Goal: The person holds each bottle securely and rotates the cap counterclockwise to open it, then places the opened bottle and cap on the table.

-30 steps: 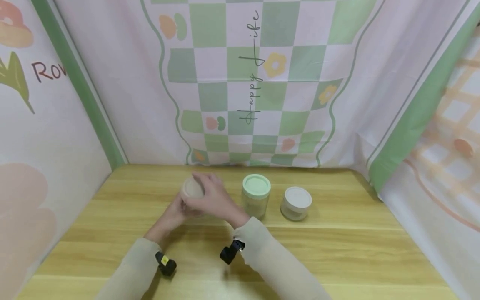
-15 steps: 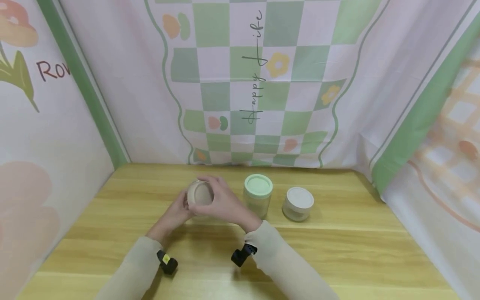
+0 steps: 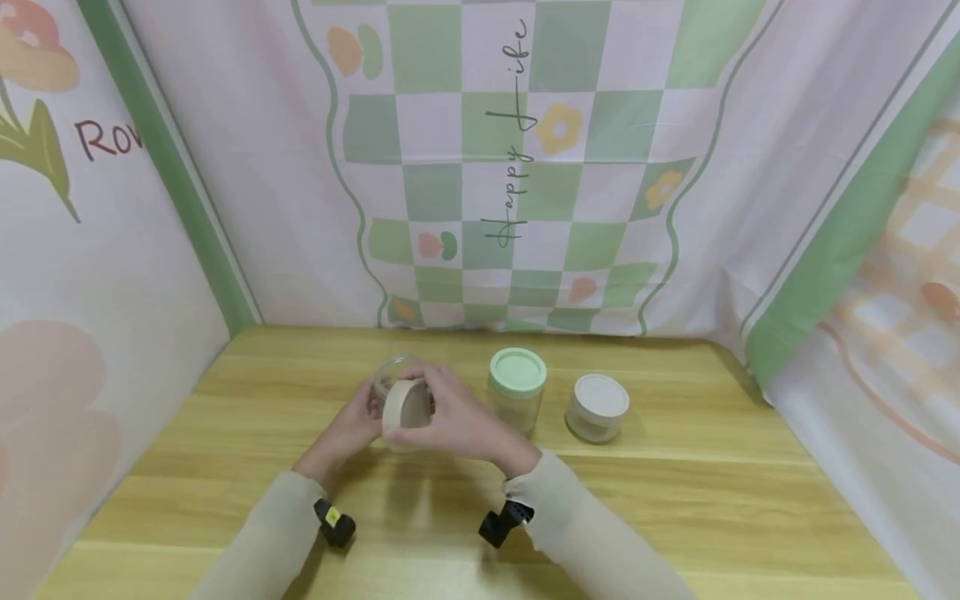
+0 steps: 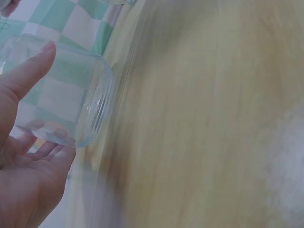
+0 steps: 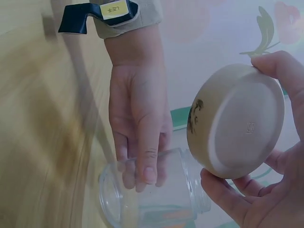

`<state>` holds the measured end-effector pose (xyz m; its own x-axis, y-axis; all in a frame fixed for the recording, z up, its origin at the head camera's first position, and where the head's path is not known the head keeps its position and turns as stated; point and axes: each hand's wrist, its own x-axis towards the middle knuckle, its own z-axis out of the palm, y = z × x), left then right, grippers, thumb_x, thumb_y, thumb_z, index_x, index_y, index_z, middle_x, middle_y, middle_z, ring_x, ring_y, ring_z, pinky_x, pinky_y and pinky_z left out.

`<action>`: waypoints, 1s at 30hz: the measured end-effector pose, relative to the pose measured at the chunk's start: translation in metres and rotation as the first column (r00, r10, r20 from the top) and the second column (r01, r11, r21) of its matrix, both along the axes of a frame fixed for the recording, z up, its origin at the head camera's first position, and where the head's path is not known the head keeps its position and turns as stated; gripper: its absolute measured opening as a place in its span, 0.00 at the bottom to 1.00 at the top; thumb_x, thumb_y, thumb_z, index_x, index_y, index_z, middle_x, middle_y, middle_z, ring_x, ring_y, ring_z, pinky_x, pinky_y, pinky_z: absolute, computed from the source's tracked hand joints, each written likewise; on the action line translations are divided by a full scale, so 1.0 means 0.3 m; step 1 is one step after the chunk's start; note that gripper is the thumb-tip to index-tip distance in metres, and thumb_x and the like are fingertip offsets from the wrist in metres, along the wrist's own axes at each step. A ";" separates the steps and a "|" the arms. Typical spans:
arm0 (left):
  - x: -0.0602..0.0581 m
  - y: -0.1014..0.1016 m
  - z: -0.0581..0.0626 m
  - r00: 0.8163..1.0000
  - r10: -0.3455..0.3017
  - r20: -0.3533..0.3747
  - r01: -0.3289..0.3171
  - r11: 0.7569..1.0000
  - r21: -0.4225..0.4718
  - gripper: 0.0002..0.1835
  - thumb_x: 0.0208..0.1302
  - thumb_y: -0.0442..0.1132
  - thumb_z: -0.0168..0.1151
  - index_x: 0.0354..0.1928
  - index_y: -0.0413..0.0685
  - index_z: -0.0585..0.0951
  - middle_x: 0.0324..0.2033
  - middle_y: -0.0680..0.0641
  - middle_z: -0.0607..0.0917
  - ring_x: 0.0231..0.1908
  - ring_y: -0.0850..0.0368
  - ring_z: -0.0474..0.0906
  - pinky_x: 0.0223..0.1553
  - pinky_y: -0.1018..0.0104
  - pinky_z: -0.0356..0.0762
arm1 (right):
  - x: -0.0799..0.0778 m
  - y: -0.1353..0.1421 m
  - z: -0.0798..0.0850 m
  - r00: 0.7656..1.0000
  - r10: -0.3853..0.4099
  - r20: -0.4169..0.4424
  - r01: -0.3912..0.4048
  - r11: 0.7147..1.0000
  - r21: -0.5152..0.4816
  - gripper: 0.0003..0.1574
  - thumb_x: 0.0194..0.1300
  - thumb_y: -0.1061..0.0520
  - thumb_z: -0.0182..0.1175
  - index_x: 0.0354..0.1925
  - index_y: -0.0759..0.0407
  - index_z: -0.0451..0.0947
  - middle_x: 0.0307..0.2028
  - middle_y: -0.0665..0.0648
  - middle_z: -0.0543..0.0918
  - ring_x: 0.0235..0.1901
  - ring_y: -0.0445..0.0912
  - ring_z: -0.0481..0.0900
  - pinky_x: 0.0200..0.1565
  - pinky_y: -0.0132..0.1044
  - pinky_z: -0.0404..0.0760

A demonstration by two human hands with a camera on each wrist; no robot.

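My left hand [image 3: 347, 432] grips a clear glass jar [image 4: 61, 90], its thumb along one side and fingers round the other. The jar's open mouth shows behind the lid in the head view. A cream-coloured lid [image 5: 247, 123] is off the jar, pinched by its edge between the thumb and fingers of my right hand [image 3: 468, 417]. It is tipped on its side close in front of the jar's mouth. Dark print marks the lid's side wall, and a small stamp its flat face. In the head view, my hands and the lid hide most of the jar.
Right of my hands stands a tall glass jar [image 3: 517, 396] with a pale green lid. Farther right is a short glass jar [image 3: 596, 408] with a white lid. Patterned cloth [image 3: 300, 250] hangs along the back and sides of the wooden table [image 3: 675, 517].
The cream lid has come away from over the jar's mouth, moving right and toward me while tilting onto its side. My right hand moved with it; the left stays round the jar.
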<state>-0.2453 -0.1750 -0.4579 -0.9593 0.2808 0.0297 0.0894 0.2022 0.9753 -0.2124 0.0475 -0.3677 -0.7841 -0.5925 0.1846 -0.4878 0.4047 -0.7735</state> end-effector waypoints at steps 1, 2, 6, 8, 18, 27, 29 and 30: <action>0.001 0.000 0.002 1.000 0.006 -0.001 -0.006 1.000 -0.007 0.48 0.62 0.34 0.68 0.77 0.39 0.50 0.72 0.30 0.59 0.72 0.33 0.54 0.71 0.41 0.51 | 0.002 0.001 0.000 1.000 0.006 0.000 -0.006 1.000 -0.006 0.45 0.56 0.35 0.72 0.65 0.49 0.66 0.58 0.53 0.68 0.52 0.47 0.70 0.45 0.39 0.80; 0.002 0.000 0.003 1.000 0.005 0.000 -0.005 1.000 -0.012 0.48 0.63 0.35 0.69 0.77 0.39 0.50 0.72 0.30 0.59 0.72 0.33 0.54 0.71 0.41 0.51 | 0.003 0.001 -0.003 1.000 0.017 0.005 -0.017 1.000 -0.021 0.45 0.56 0.36 0.72 0.65 0.50 0.67 0.57 0.53 0.68 0.52 0.47 0.71 0.46 0.40 0.80; 0.001 0.001 0.001 1.000 0.006 0.008 -0.006 1.000 -0.027 0.47 0.63 0.38 0.69 0.77 0.42 0.51 0.73 0.32 0.58 0.73 0.34 0.52 0.72 0.41 0.50 | 0.003 0.004 -0.024 0.998 0.062 0.011 -0.061 0.997 -0.052 0.46 0.56 0.38 0.74 0.65 0.54 0.68 0.57 0.50 0.70 0.51 0.46 0.73 0.49 0.44 0.81; -0.001 0.001 -0.001 1.000 0.009 0.015 -0.008 1.000 -0.029 0.47 0.63 0.39 0.70 0.77 0.42 0.52 0.74 0.33 0.57 0.73 0.35 0.52 0.72 0.41 0.50 | 0.004 0.007 -0.039 0.997 0.082 0.011 -0.082 0.995 -0.053 0.48 0.56 0.39 0.74 0.66 0.56 0.68 0.57 0.50 0.72 0.51 0.46 0.74 0.50 0.43 0.81; 0.008 0.001 0.015 0.999 0.018 0.033 -0.015 0.997 -0.078 0.49 0.65 0.48 0.70 0.77 0.42 0.50 0.75 0.35 0.55 0.73 0.32 0.50 0.70 0.35 0.50 | 0.017 0.018 -0.104 0.986 0.163 0.026 -0.162 0.986 -0.032 0.50 0.57 0.40 0.74 0.68 0.59 0.65 0.56 0.51 0.75 0.52 0.47 0.76 0.52 0.45 0.82; 0.009 0.003 0.014 0.999 0.034 0.003 -0.033 0.995 -0.089 0.45 0.66 0.43 0.68 0.76 0.39 0.53 0.74 0.34 0.57 0.73 0.33 0.51 0.72 0.40 0.49 | 0.036 0.007 -0.154 0.973 0.204 0.111 -0.205 0.979 -0.004 0.52 0.53 0.48 0.79 0.66 0.64 0.62 0.61 0.62 0.71 0.56 0.49 0.74 0.53 0.35 0.81; 0.011 0.005 0.015 0.999 0.037 0.004 -0.037 0.996 -0.086 0.44 0.67 0.42 0.68 0.76 0.39 0.53 0.74 0.33 0.57 0.73 0.33 0.51 0.72 0.40 0.49 | 0.038 0.006 -0.161 0.972 0.217 0.087 -0.220 0.975 0.029 0.52 0.54 0.47 0.78 0.67 0.64 0.62 0.62 0.62 0.71 0.57 0.50 0.74 0.55 0.36 0.79; 0.012 0.006 0.015 0.999 0.036 0.003 -0.035 0.995 -0.090 0.44 0.67 0.42 0.68 0.76 0.39 0.53 0.74 0.33 0.57 0.73 0.33 0.51 0.72 0.40 0.49 | 0.038 0.006 -0.164 0.972 0.222 0.075 -0.226 0.973 0.047 0.52 0.54 0.46 0.78 0.67 0.63 0.62 0.63 0.60 0.71 0.58 0.49 0.73 0.57 0.37 0.78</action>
